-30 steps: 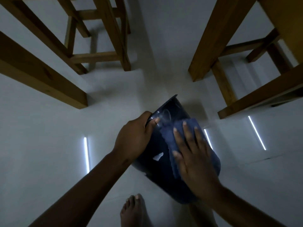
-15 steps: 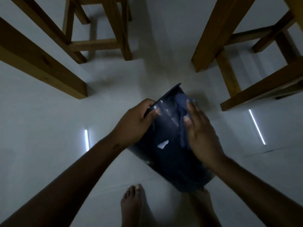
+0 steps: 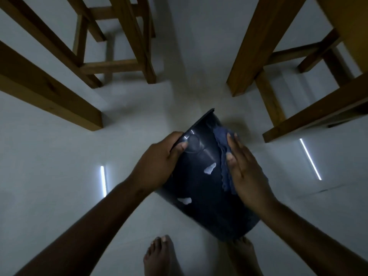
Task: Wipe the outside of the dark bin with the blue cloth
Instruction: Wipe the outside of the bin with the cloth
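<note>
One dark bin (image 3: 201, 176), one blue cloth (image 3: 224, 148), two hands (both on it), two bare feet.

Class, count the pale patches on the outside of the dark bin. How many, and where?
2 on the bin: one mid-wall beside the blue cloth, one lower, near the left forearm. More may be hidden under the cloth or right hand.

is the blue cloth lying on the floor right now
No, the right hand presses the blue cloth flat against the side of the dark bin.
</note>
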A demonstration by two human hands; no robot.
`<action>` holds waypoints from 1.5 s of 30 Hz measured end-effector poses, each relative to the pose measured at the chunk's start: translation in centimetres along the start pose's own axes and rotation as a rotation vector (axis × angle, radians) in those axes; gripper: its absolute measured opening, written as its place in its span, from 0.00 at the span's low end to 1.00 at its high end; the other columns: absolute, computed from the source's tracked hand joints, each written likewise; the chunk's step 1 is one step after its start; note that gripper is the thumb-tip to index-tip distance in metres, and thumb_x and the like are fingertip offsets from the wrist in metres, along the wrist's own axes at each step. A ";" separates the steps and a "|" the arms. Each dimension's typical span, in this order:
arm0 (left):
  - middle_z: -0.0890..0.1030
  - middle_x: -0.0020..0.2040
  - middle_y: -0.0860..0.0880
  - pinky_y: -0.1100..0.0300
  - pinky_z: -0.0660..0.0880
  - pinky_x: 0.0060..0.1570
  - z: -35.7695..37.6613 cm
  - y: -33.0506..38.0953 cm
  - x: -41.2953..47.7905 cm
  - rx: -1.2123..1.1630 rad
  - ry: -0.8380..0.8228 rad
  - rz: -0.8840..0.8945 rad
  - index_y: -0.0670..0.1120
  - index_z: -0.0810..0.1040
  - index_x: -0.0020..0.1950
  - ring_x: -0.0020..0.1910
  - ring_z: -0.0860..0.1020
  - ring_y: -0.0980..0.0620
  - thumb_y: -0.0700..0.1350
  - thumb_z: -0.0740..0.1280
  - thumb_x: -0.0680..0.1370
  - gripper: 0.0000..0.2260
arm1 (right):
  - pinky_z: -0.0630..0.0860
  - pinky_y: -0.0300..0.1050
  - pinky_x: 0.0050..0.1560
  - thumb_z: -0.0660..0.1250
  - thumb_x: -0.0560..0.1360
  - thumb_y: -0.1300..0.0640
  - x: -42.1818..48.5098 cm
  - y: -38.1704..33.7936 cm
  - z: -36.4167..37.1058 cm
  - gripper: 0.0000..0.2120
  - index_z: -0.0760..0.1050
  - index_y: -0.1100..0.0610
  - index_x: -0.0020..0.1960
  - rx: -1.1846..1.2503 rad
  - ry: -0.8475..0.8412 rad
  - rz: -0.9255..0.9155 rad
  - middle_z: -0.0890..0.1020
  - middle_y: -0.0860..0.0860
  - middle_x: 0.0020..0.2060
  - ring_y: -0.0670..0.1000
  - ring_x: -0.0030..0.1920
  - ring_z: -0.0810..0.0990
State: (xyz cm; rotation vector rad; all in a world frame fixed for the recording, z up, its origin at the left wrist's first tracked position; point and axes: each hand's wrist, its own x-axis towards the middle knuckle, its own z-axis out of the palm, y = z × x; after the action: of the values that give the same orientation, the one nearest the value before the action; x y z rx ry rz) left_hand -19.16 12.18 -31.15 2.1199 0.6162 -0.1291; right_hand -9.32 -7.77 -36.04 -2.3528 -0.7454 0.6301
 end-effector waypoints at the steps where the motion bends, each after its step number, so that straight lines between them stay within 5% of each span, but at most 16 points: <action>1: 0.83 0.48 0.54 0.54 0.80 0.47 0.2 -0.1 -0.1 0.023 0.032 0.009 0.57 0.73 0.59 0.45 0.82 0.55 0.54 0.55 0.82 0.10 | 0.62 0.59 0.73 0.38 0.80 0.40 -1.2 -0.7 0.5 0.27 0.45 0.44 0.78 -0.102 0.005 -0.004 0.51 0.47 0.78 0.49 0.77 0.52; 5: 0.84 0.49 0.53 0.67 0.76 0.41 0.8 -0.5 0.3 0.065 0.092 0.056 0.58 0.73 0.61 0.42 0.82 0.54 0.53 0.55 0.82 0.11 | 0.64 0.63 0.66 0.35 0.79 0.39 -4.1 -3.3 2.3 0.30 0.46 0.48 0.78 -0.443 -0.008 -0.092 0.53 0.54 0.78 0.62 0.75 0.56; 11: 0.85 0.48 0.51 0.65 0.77 0.42 0.8 0.1 0.8 0.037 0.085 0.032 0.60 0.72 0.63 0.42 0.83 0.52 0.57 0.53 0.82 0.13 | 0.63 0.62 0.70 0.37 0.77 0.34 0.7 -0.4 0.3 0.32 0.46 0.47 0.78 -0.181 0.033 -0.027 0.54 0.51 0.78 0.56 0.77 0.55; 16: 0.84 0.50 0.54 0.61 0.78 0.47 1.3 -0.3 0.8 0.055 0.102 0.043 0.56 0.74 0.61 0.45 0.82 0.55 0.56 0.52 0.82 0.14 | 0.57 0.63 0.73 0.36 0.79 0.40 -4.0 -3.5 2.7 0.30 0.42 0.50 0.78 -0.416 0.013 -0.067 0.49 0.54 0.79 0.60 0.77 0.49; 20: 0.81 0.41 0.55 0.73 0.71 0.34 1.1 -0.4 0.7 0.023 0.054 0.016 0.55 0.74 0.54 0.36 0.79 0.63 0.56 0.53 0.82 0.12 | 0.60 0.59 0.73 0.38 0.78 0.37 0.2 -1.9 1.0 0.31 0.45 0.48 0.78 -0.296 0.035 -0.130 0.51 0.52 0.79 0.57 0.77 0.51; 23: 0.80 0.34 0.53 0.70 0.71 0.32 1.0 -0.4 0.4 0.029 0.064 -0.011 0.56 0.72 0.49 0.32 0.79 0.60 0.57 0.53 0.82 0.10 | 0.64 0.59 0.71 0.35 0.77 0.35 -0.5 -0.6 0.4 0.33 0.45 0.48 0.78 -0.226 0.022 -0.028 0.52 0.51 0.78 0.55 0.77 0.54; 28: 0.81 0.38 0.53 0.60 0.75 0.38 1.1 -0.4 0.5 0.016 0.056 0.008 0.52 0.74 0.54 0.36 0.79 0.58 0.55 0.55 0.82 0.11 | 0.55 0.59 0.72 0.37 0.80 0.40 -4.0 -2.2 2.0 0.28 0.47 0.47 0.78 -0.495 -0.006 -0.202 0.53 0.54 0.78 0.61 0.77 0.52; 32: 0.79 0.44 0.60 0.76 0.72 0.38 0.9 -1.3 -0.6 -0.092 -0.014 -0.008 0.55 0.69 0.60 0.44 0.78 0.66 0.54 0.55 0.82 0.10 | 0.59 0.59 0.73 0.38 0.79 0.37 1.2 -0.8 -0.1 0.29 0.46 0.46 0.78 -0.255 0.056 -0.117 0.52 0.51 0.78 0.55 0.78 0.51; 35: 0.80 0.41 0.58 0.73 0.70 0.34 0.8 -2.1 -2.0 -0.029 -0.004 -0.020 0.56 0.70 0.51 0.41 0.79 0.62 0.56 0.53 0.81 0.08 | 0.62 0.58 0.73 0.39 0.79 0.38 0.9 0.3 -0.5 0.29 0.47 0.45 0.77 -0.122 0.054 -0.038 0.54 0.50 0.78 0.51 0.77 0.52; 39: 0.80 0.41 0.55 0.63 0.74 0.38 0.8 -1.5 -1.2 0.052 0.063 0.033 0.56 0.71 0.49 0.40 0.80 0.58 0.56 0.53 0.81 0.09 | 0.53 0.60 0.75 0.38 0.80 0.42 -3.9 -1.6 2.2 0.27 0.41 0.46 0.78 -0.331 0.016 -0.158 0.48 0.52 0.79 0.56 0.78 0.46; 41: 0.79 0.39 0.58 0.69 0.72 0.37 0.6 -1.1 -0.6 0.063 0.038 0.059 0.57 0.71 0.49 0.40 0.78 0.62 0.54 0.54 0.82 0.08 | 0.54 0.58 0.75 0.38 0.80 0.42 -2.5 -1.7 2.0 0.26 0.43 0.46 0.78 -0.372 0.018 -0.258 0.48 0.53 0.79 0.58 0.78 0.47; 45: 0.78 0.40 0.59 0.75 0.69 0.35 0.5 -0.4 0.0 0.083 0.027 0.045 0.58 0.71 0.51 0.41 0.77 0.64 0.54 0.53 0.82 0.07 | 0.60 0.53 0.74 0.42 0.79 0.38 2.0 0.2 -0.6 0.28 0.49 0.43 0.77 -0.033 -0.001 -0.092 0.54 0.48 0.78 0.47 0.76 0.55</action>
State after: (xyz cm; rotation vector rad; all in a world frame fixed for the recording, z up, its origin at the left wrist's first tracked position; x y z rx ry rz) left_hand -19.30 11.90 -31.71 2.2167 0.5879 -0.1031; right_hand -7.46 -6.84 -36.28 -2.3330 -0.8655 0.5830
